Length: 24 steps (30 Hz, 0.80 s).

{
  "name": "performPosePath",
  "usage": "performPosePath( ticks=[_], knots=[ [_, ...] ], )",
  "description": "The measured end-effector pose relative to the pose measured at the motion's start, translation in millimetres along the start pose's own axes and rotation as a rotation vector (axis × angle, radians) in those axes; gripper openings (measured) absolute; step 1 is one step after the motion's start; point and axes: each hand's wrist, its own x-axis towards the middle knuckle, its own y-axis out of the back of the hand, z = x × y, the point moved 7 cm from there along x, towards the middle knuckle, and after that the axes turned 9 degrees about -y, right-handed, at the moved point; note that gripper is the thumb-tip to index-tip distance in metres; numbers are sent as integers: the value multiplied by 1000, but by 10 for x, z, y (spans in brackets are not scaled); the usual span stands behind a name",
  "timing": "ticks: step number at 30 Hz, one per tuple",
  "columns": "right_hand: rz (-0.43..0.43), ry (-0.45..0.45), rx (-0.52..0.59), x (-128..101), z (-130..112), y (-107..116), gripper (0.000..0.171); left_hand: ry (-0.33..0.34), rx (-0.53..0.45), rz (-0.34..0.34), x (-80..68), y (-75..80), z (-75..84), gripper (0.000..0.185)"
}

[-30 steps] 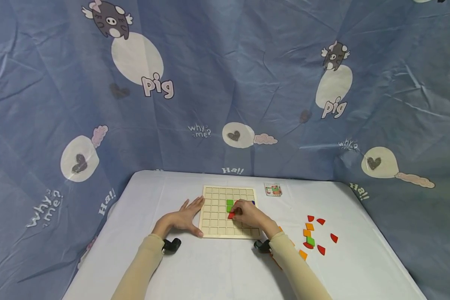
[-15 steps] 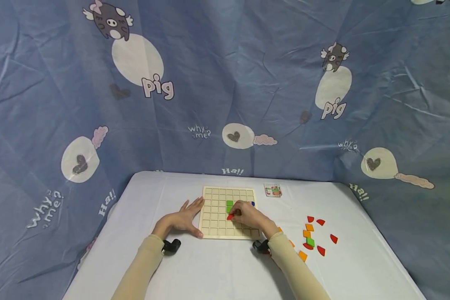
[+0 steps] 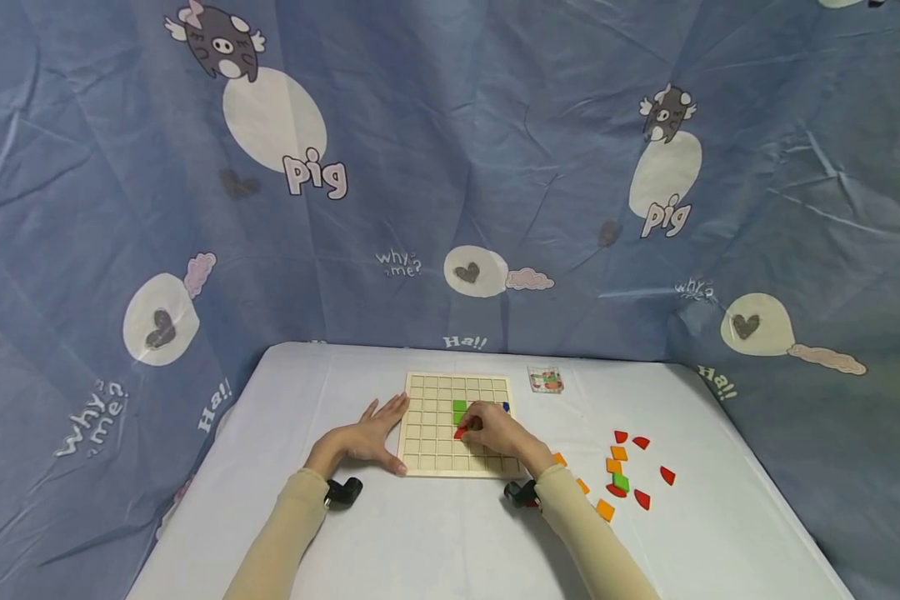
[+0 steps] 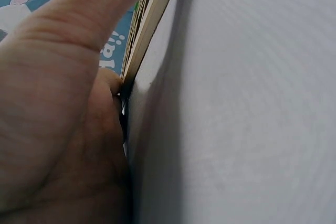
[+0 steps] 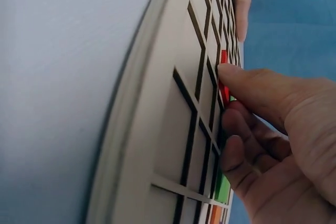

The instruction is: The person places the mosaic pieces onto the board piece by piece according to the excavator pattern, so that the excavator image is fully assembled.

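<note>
A pale wooden grid board [image 3: 429, 446] lies on the white table. My left hand [image 3: 371, 433] is spread at its left side, with fingertips and thumb at the board's edge. Over the middle of the grid, my right hand [image 3: 489, 427] pinches a small red piece [image 5: 224, 80]. In the right wrist view the thumb tip lies on that piece, and the other fingers curl beneath. Two green squares [image 3: 459, 412] sit in cells just beyond the red piece. A blue piece [image 3: 506, 407] shows near the board's right edge; the right hand hides cells between.
Red quarter-round pieces [image 3: 642, 500], orange squares [image 3: 618, 453] and a green square [image 3: 621, 483] lie scattered right of the board, some partly under the right forearm. A small printed card [image 3: 546, 380] lies behind them. Blue patterned cloth [image 3: 570, 167] hangs behind the table.
My right hand has shifted very slightly leftward and toward me with the red piece, which now sits lower against the grid. The left hand stays in place.
</note>
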Motion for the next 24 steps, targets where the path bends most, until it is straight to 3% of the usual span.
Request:
performPosePath(
  ticks=[12, 20, 24],
  knots=[
    [51, 28, 25, -87, 67, 42, 15, 2, -5, -1, -1, -12, 8, 134],
    [67, -25, 73, -512, 372, 302, 18, 8, -17, -4, 7, -9, -9, 135],
    [61, -103, 82, -756, 613, 458, 24, 12, -13, -8, 5, -8, -14, 135]
  ],
)
